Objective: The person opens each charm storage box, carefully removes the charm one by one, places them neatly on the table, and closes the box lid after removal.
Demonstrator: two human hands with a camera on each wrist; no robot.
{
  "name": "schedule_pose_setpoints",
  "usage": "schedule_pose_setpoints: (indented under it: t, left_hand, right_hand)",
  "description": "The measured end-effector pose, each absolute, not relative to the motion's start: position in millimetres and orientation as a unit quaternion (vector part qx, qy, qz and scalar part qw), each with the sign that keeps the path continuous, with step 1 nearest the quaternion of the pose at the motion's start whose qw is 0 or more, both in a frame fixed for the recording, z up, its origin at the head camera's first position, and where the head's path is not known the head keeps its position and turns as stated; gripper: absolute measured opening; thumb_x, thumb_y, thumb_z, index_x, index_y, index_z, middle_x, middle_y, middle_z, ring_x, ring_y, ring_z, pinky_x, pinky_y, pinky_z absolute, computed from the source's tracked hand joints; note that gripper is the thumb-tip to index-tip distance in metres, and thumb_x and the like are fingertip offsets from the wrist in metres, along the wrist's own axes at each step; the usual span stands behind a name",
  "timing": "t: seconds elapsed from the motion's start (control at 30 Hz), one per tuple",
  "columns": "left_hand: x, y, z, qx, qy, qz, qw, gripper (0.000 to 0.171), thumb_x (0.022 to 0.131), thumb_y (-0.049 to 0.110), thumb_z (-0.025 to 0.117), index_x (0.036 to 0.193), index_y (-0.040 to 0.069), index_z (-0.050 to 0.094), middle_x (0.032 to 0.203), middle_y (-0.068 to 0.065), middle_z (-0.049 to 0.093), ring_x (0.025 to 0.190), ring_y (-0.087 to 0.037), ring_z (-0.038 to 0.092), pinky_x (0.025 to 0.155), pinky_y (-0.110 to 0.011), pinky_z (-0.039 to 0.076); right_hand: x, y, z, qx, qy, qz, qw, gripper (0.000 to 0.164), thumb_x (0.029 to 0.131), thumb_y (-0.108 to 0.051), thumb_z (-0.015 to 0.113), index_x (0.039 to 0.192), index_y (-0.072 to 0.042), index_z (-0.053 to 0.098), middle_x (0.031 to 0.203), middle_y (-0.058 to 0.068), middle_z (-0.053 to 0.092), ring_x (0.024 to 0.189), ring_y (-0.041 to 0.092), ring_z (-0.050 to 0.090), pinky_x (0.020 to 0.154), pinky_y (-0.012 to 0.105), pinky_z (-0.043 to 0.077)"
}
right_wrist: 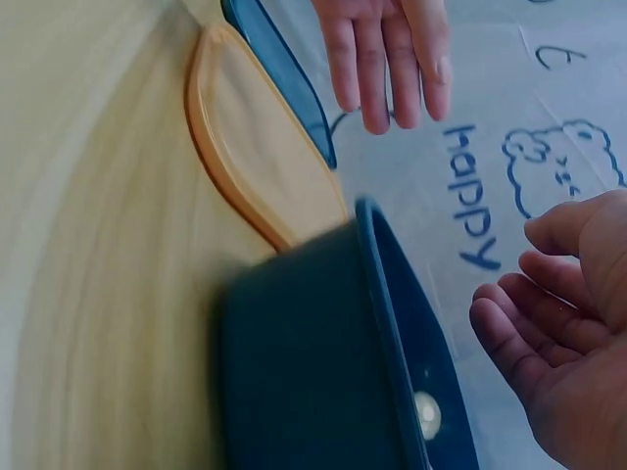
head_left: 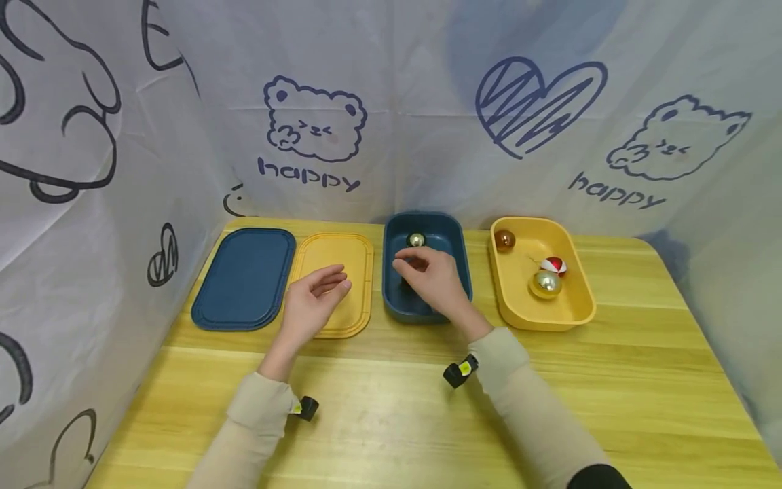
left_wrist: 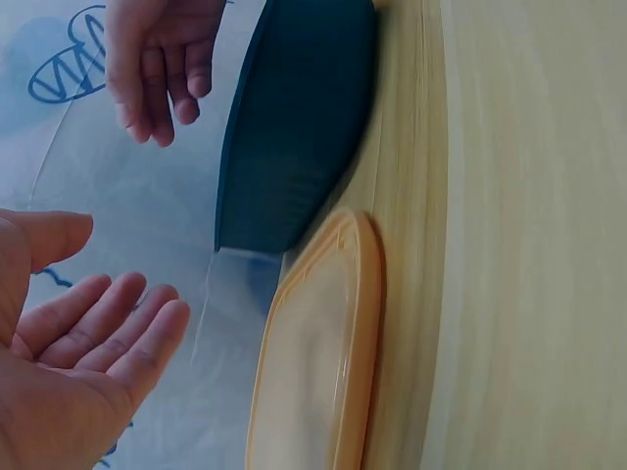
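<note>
My right hand [head_left: 434, 278] hovers over the dark blue container [head_left: 412, 316], its fingers loosely bent and nothing between them in the right wrist view. At the back of that container lies a small shiny gold ball [head_left: 417, 240]; part of the container's inside is hidden behind the hand. Above the yellow lid [head_left: 351, 305], my left hand [head_left: 311, 302] holds nothing, with fingers relaxed and thumb apart. In the left wrist view its palm [left_wrist: 59, 401] faces toward the blue container.
A blue lid [head_left: 244, 278] lies flat left of the yellow one. To the right stands a yellow container [head_left: 546, 324] with a brown ball [head_left: 504, 240], a red and white ball [head_left: 554, 265] and a larger gold ball [head_left: 546, 284]. White printed cloth [head_left: 421, 156] hangs behind the wooden table [head_left: 379, 421].
</note>
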State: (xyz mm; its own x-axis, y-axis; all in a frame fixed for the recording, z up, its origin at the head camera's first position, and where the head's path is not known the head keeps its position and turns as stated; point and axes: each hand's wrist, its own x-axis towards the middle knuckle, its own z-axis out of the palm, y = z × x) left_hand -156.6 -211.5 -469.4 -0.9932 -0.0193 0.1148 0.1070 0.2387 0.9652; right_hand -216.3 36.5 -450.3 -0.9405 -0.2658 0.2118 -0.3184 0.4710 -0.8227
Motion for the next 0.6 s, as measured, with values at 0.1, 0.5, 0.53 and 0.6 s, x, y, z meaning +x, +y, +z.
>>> schedule_pose_setpoints:
  t: [0.1,0.5,0.53,0.6]
  left_hand:
    - [-161,-201,-470,-0.032,-0.773,-0.632,0.042,0.044,0.1,0.013,0.074,0.141,0.002,0.066,0.136,-0.026,0.069,0.126,-0.036,0.069,0.095,-0.016,0.058]
    - [-173,-159,-479,-0.04,-0.77,-0.637,0.002,0.055,0.101,0.013,0.072,0.151,-0.001,0.055,0.153,-0.02,0.058,0.141,-0.033,0.058,0.108,-0.037,0.055]
    - [-174,-156,-481,-0.042,-0.77,-0.636,0.0,0.056,0.101,0.013,0.073,0.152,-0.001,0.054,0.154,-0.02,0.057,0.142,-0.033,0.058,0.108,-0.038,0.054]
    - [-174,-150,-484,-0.05,-0.773,-0.632,0.001,0.058,0.1,0.012,0.073,0.153,-0.003,0.052,0.154,-0.022,0.055,0.141,-0.035,0.057,0.108,-0.039,0.054]
  right_hand:
    - [-223,44,-449,0.163,-0.856,0.489,0.029,0.028,0.101,-0.028,0.074,0.121,-0.01,0.078,0.112,0.007,0.079,0.099,0.023,0.074,0.09,0.042,0.062]
    - [-248,62,-451,0.159,-0.85,0.501,0.031,0.031,0.101,-0.021,0.073,0.126,-0.002,0.075,0.123,0.015,0.076,0.11,0.03,0.073,0.098,0.045,0.061]
    - [-250,64,-451,0.156,-0.852,0.499,0.029,0.032,0.101,-0.021,0.073,0.127,-0.002,0.074,0.123,0.015,0.076,0.11,0.03,0.073,0.099,0.045,0.06]
    - [-254,66,-451,0.149,-0.855,0.497,0.023,0.032,0.102,-0.022,0.073,0.127,-0.002,0.074,0.123,0.015,0.076,0.112,0.03,0.072,0.1,0.045,0.06]
